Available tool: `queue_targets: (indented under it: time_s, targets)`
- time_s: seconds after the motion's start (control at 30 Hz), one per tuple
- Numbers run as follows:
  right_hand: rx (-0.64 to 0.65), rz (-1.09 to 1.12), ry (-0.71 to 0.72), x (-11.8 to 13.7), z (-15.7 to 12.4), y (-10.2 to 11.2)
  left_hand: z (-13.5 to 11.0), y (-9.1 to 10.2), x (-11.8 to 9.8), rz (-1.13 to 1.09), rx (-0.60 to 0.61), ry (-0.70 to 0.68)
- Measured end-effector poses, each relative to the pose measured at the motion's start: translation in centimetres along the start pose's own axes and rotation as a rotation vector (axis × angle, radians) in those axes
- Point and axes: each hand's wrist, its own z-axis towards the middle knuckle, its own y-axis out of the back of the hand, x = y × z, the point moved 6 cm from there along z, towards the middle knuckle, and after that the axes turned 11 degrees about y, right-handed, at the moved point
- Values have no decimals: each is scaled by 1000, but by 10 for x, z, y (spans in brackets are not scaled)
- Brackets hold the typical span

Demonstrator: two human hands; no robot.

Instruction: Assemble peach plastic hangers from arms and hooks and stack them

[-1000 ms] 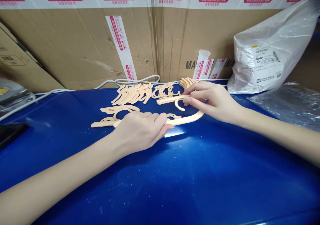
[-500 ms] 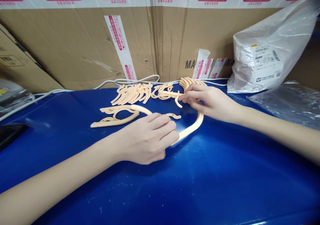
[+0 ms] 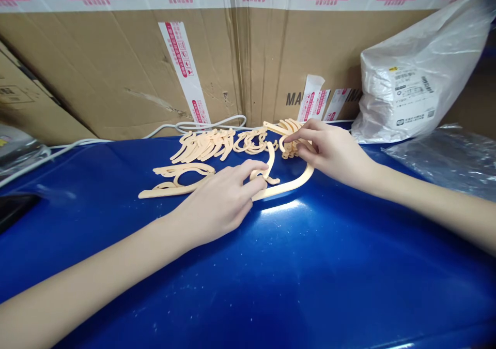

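Cream-coloured plastic hanger parts lie on the blue surface. My left hand (image 3: 227,196) is closed around the left end of a long curved hanger arm (image 3: 289,186); a short curved piece (image 3: 270,160) rises by its fingertips. That long arm runs right, up to my right hand (image 3: 329,150), whose thumb and fingers pinch a hanger part with a hook (image 3: 282,145). The fingers partly hide where these parts meet. Just beyond the right fingertips is a stack of hanger arms (image 3: 287,126). Left of my left hand lie a few joined hanger parts (image 3: 178,183).
Behind are a heap of curved arms (image 3: 205,145) and a group of hooks (image 3: 250,141). A white cable (image 3: 163,130) runs along the cardboard box (image 3: 127,70). At right stand a white plastic bag (image 3: 414,80) and clear plastic film (image 3: 445,155). A dark object (image 3: 15,212) lies at left.
My left hand has shifted slightly up and left, and the long arm has swung upward at its left end. The hooked part in my right hand has moved slightly up and right.
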Motion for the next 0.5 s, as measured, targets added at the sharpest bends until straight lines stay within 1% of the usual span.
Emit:
queue_targets:
  time_s: [0.1, 0.27, 0.37, 0.5]
  targets:
    - [-16, 15, 6, 3, -1, 0, -1, 1, -4, -57, 31, -15]
    - [-12, 67, -1, 2, -1, -2, 1, -2, 0, -23, 3, 42]
    - [-18, 80, 0, 3, -1, -2, 1, -3, 1, -43, -38, 22]
    - [-23, 85, 28, 7, 0, -1, -2, 1, -3, -75, -114, -22]
